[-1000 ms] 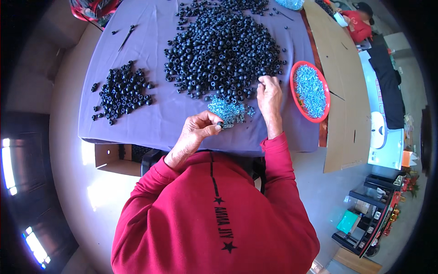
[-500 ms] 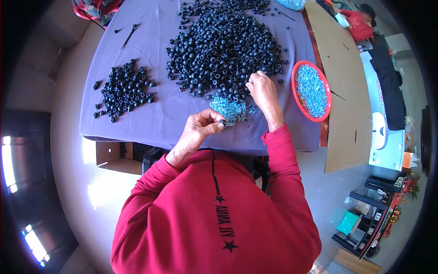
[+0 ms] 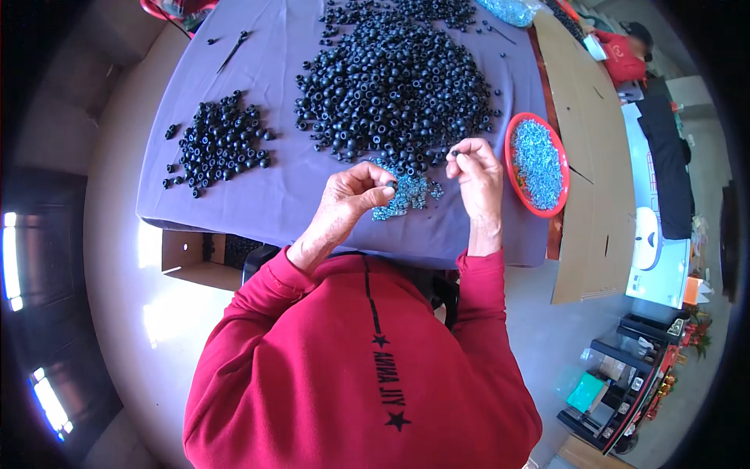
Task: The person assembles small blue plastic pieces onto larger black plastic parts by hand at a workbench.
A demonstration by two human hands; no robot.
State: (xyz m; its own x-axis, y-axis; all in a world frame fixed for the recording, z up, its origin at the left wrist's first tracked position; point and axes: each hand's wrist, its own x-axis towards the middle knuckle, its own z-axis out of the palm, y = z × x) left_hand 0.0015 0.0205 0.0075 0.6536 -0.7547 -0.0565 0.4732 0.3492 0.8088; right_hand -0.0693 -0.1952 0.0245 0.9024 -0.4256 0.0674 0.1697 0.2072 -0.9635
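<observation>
My left hand (image 3: pixel 348 199) pinches a black round cap-like piece (image 3: pixel 391 186) between thumb and fingertips. It is held at the edge of a small heap of blue see-through bits (image 3: pixel 406 199). To the right, my right hand (image 3: pixel 476 173) is raised with its fingers drawn together on a tiny dark thing (image 3: pixel 455 153), too small to name. Just beyond both hands spreads a big pile of black round hollow pieces (image 3: pixel 391 86). A smaller group of the same black pieces (image 3: pixel 223 144) lies to the left.
A red oval bowl (image 3: pixel 564 187) of blue bits stands at the table's right. Dark tweezers or scissors (image 3: pixel 232 51) lie at far left on the purple cloth (image 3: pixel 273 203). Cardboard (image 3: pixel 594 234) flanks the table. A person in red (image 3: pixel 621 59) is at far right.
My right hand has drawn back from the edge of the big pile and turned, showing a tiny dark thing at its fingertips. My left hand has lifted slightly with its black piece.
</observation>
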